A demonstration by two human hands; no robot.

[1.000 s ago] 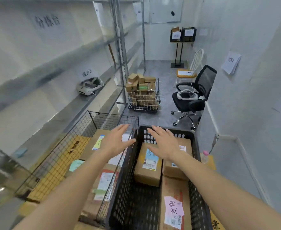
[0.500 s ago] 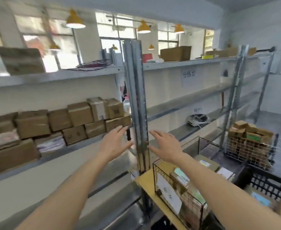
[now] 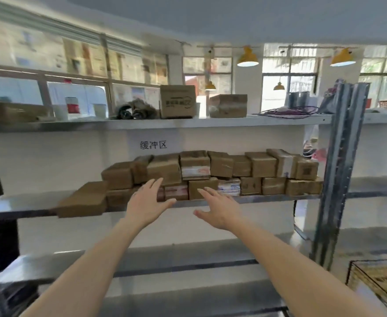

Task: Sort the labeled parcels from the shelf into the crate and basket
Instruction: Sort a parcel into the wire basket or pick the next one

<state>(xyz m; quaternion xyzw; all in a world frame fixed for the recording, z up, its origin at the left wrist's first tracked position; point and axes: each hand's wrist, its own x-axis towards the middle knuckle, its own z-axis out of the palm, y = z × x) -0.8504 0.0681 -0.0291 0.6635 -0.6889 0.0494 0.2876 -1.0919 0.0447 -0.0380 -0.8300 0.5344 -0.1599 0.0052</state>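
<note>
Head view: you face the steel shelf (image 3: 36, 204) with both arms stretched out, your left hand (image 3: 145, 202) and right hand (image 3: 217, 208) spread wide, fingers straight, holding nothing, both in front of the lower row of parcels (image 3: 210, 172) and not yet plainly touching any. The parcels sit on the middle shelf, two tiers of small brown cartons packed side by side beneath a printed sign (image 3: 153, 145), with one flatter carton (image 3: 82, 200) jutting over the front edge at the left. The boxes are square-cornered corrugated board, matte, sealed with glossy tape; a few pale, wrapped packets (image 3: 229, 187) sit squeezed between them. Labels are too blurred to read. Judged by size, these should be light and stiff enough for one hand each, though taped faces may slip; take a carton by two opposite side walls, not by the tape. The packets look softer and may sag, so support them from beneath. Pulling from the lower tier could topple what rests above. A corner of the wire basket (image 3: 371, 280) shows at lower right; the crate is out of view. More cartons (image 3: 177, 101) stand on the top shelf.
</note>
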